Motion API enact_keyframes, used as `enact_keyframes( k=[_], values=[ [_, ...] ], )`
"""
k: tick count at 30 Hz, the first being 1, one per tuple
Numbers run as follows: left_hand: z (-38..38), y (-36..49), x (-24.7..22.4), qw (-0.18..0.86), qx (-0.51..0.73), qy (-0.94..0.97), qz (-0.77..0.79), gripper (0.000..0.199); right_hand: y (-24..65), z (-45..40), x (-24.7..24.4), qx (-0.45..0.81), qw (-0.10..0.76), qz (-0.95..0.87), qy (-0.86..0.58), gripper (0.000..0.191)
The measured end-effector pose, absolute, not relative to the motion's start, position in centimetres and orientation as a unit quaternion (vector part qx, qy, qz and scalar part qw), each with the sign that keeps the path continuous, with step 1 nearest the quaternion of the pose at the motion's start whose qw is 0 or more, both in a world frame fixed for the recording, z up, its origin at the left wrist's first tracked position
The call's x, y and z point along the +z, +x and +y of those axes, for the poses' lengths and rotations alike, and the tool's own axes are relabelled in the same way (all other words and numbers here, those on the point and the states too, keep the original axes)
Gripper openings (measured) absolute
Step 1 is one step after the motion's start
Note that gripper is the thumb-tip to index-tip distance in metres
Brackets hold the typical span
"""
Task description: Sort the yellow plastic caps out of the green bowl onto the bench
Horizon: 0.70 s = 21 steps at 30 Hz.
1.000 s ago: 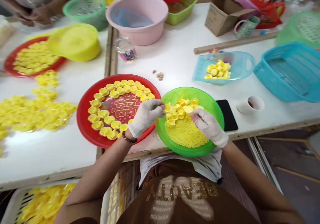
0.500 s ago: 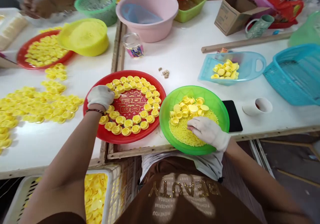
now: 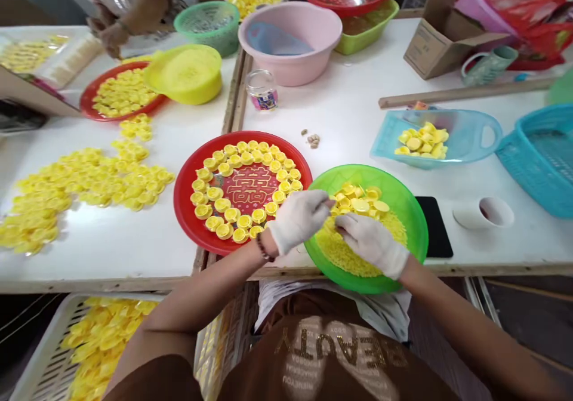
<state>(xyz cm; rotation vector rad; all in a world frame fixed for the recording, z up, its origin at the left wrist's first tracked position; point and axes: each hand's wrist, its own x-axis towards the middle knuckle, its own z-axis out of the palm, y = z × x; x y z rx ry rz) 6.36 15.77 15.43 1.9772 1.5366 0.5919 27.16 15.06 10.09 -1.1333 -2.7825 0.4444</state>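
Yellow plastic caps (image 3: 358,205) lie heaped on a bed of fine yellow granules (image 3: 353,252) in a glossy green plastic plate (image 3: 409,228), which juts past the front edge of the white worktop (image 3: 349,120). We see both gloved hands over that plate, close together, in white cotton gloves: the left hand (image 3: 299,221) at the rim nearest the heap, the right hand (image 3: 371,246) above the granules. Their fingers are bunched, not spread, but whether either pinches a cap we cannot tell. A beaded bracelet (image 3: 264,249) circles the left wrist. The left hand hides the spot where the green plate meets a round red plate (image 3: 188,210), so we cannot tell if they touch. On the red plate, ribbed yellow caps (image 3: 242,162) form rings around a printed gold double-happiness motif (image 3: 250,187). Further off we see a pale blue plastic scoop (image 3: 474,138) holding more caps (image 3: 421,141), a black slab (image 3: 436,228) just beside the green plate, a teal basket (image 3: 541,162), a pink basin (image 3: 290,43) and a cardboard box (image 3: 447,37). Loose caps (image 3: 85,192) spread across the worktop to the left, near a co-worker's hand (image 3: 111,40).
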Motion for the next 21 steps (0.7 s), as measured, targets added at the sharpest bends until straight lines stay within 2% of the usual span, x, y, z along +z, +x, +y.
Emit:
enact_keyframes(
  k=[2,4,10,12,14,17,19,21],
  values=[
    [15.7,7.7,14.6,0.327,0.213,0.731,0.56,0.022,28.5,14.6,10.3,0.132,0.168,-0.907,-0.364,0.018],
    [15.9,8.1,13.8,0.397,0.215,0.704,0.548,0.019,29.4,14.3,10.4,0.124,0.246,-0.895,-0.351,0.015],
    [16.5,8.2,13.4,0.582,0.19,0.594,0.522,0.02,29.8,14.3,9.8,0.09,0.288,-0.894,-0.332,0.013],
    [16.5,8.1,13.8,0.589,0.201,0.587,0.518,0.019,29.8,14.4,9.4,0.113,0.295,-0.881,-0.352,0.015],
    [16.5,7.9,14.1,0.504,0.25,0.62,0.547,0.018,29.7,14.2,9.1,0.158,0.253,-0.875,-0.381,0.022],
    [16.5,7.7,14.2,0.363,0.298,0.675,0.569,0.02,28.8,13.5,8.7,0.181,0.073,-0.906,-0.376,0.023],
    [16.4,7.9,13.9,0.355,0.294,0.694,0.553,0.026,28.0,13.1,8.7,0.182,-0.046,-0.919,-0.347,0.016],
    [16.4,8.3,13.5,0.37,0.281,0.704,0.538,0.034,27.3,12.9,8.9,0.205,-0.115,-0.906,-0.351,0.017]
  ],
)
